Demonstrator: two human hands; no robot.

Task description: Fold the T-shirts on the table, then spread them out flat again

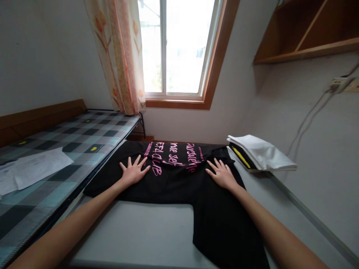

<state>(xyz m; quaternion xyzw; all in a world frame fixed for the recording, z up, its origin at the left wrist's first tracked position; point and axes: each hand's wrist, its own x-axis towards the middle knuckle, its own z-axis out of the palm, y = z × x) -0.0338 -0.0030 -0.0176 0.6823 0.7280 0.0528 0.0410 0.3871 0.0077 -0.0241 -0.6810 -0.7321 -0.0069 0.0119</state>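
Black shirt [171, 192] lies directly under both hands, spread across table [151, 231] in room by window [183, 48]. Its long axis runs left to right, crosswise to person; sleeve [221, 228] drops toward near edge at right. Left hand [134, 172] flat, fingers fanned, just beside pink lettering [171, 155] on left half. Right hand [223, 176], also wide and gripping nothing, presses right end, nearer sleeve, forearm passing over it. Folded clothes [263, 149] sit just beyond, near wall.
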